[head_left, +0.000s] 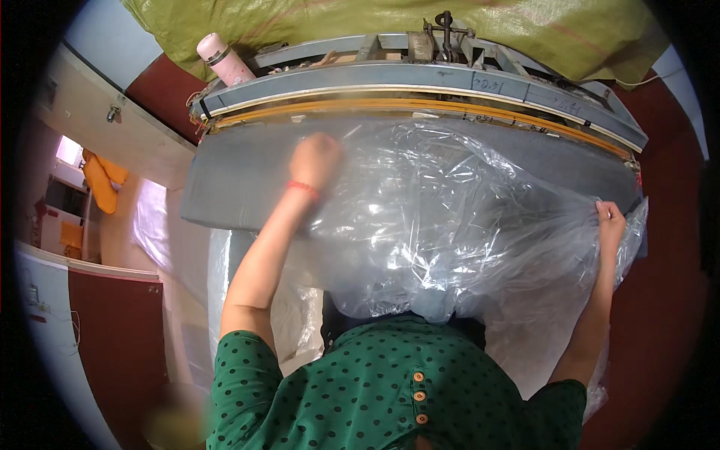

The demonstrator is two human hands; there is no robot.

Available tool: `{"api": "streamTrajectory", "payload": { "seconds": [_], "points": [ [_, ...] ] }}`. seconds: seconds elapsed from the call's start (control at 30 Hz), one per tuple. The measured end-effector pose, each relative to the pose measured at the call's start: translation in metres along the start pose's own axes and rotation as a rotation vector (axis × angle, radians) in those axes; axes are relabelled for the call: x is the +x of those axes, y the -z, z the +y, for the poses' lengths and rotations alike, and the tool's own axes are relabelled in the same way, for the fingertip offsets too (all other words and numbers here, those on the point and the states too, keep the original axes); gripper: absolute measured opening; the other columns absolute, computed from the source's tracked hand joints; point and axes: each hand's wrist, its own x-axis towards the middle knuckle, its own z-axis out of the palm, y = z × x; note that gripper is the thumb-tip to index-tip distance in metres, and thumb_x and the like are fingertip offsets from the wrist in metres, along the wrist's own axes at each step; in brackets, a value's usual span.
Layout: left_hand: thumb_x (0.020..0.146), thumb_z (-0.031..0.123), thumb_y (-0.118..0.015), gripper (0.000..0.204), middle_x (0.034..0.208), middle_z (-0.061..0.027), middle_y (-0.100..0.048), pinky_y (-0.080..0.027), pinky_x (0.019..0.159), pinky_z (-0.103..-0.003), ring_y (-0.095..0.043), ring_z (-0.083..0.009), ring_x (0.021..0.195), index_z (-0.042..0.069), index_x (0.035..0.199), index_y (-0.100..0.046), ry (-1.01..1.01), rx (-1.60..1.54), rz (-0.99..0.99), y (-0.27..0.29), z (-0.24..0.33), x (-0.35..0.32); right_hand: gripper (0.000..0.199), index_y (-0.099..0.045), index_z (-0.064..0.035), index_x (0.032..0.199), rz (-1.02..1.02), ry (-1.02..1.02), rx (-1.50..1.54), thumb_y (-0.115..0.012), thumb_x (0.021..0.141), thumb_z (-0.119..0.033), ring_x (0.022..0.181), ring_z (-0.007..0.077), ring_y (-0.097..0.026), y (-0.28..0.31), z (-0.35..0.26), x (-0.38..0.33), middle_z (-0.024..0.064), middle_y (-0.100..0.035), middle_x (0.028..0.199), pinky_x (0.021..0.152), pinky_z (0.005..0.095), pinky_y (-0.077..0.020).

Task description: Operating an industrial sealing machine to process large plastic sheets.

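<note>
Green dotted shirt [337,390] nearest, we reach our left hand [316,159] far over the grey pad [240,169], curled, blurred, its hold unclear; our right hand [611,215], stretched rightward, pinches clear plastic film [420,240] spread across the pad.

Left hand [315,160]: blurred, fingers indistinct, grip unclear
Shirt [360,390]: cut off below
Film [450,217]: partly hidden behind shirt
Tarp [405,19]: cut off above
Yellowish thing [176,421]: blurred, kind unclear
</note>
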Motion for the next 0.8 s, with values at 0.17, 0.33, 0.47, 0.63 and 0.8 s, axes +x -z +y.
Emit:
{"api": "streamTrajectory", "payload": {
  "seconds": [0.17,0.33,0.47,0.63,0.8],
  "points": [
    [0.085,0.010,-0.048,0.005,0.070,-0.0040,-0.055,-0.045,0.051,-0.021,-0.055,-0.0127,0.059,0.009,0.085,-0.043,0.325,-1.152,0.068,0.014,0.013,-0.005,0.017,-0.055,0.0002,0.071,0.011,0.026,-0.036,-0.059,0.078,-0.014,0.058,0.0051,-0.040,0.001,0.004,0.000,-0.0020,-0.046,0.058,0.053,0.0202,-0.0334],
    [0.081,0.005,-0.053,0.011,0.065,-0.0015,-0.052,-0.033,0.040,-0.018,-0.042,-0.0057,0.047,0.008,0.086,-0.044,0.326,-0.991,0.182,0.016,-0.035,0.000,0.016,-0.055,0.0002,0.072,-0.005,0.039,-0.046,-0.059,0.078,-0.014,0.057,0.0054,-0.039,-0.001,-0.003,0.000,-0.0025,-0.045,0.058,0.052,0.0201,-0.0331],
    [0.073,0.001,-0.060,0.024,0.061,-0.0019,-0.052,-0.037,0.045,-0.020,-0.046,-0.0089,0.049,0.004,0.089,-0.042,0.101,-0.344,0.167,0.013,-0.056,-0.007,0.015,-0.055,0.0003,0.072,-0.039,0.022,-0.026,-0.059,0.078,-0.013,0.059,0.0053,-0.040,0.001,-0.001,0.001,-0.0029,-0.045,0.059,0.054,0.0193,-0.0331],
    [0.069,0.002,-0.063,0.030,0.068,-0.0117,-0.057,-0.045,0.056,-0.029,-0.057,-0.0217,0.061,0.002,0.091,-0.043,-0.047,-0.047,0.271,0.018,-0.031,-0.018,0.016,-0.054,0.0005,0.071,-0.032,0.011,-0.015,-0.059,0.078,-0.013,0.059,0.0050,-0.039,0.000,0.003,0.000,-0.0032,-0.045,0.059,0.054,0.0191,-0.0327],
    [0.072,0.009,-0.061,0.018,0.072,-0.0110,-0.059,-0.045,0.059,-0.034,-0.057,-0.0285,0.066,0.004,0.087,-0.053,-0.310,0.171,0.304,0.021,-0.046,-0.020,0.017,-0.054,0.0009,0.071,-0.046,0.021,0.000,-0.060,0.078,-0.013,0.060,0.0046,-0.039,-0.001,0.013,0.004,-0.0030,-0.046,0.060,0.055,0.0186,-0.0329]
  ]
}}
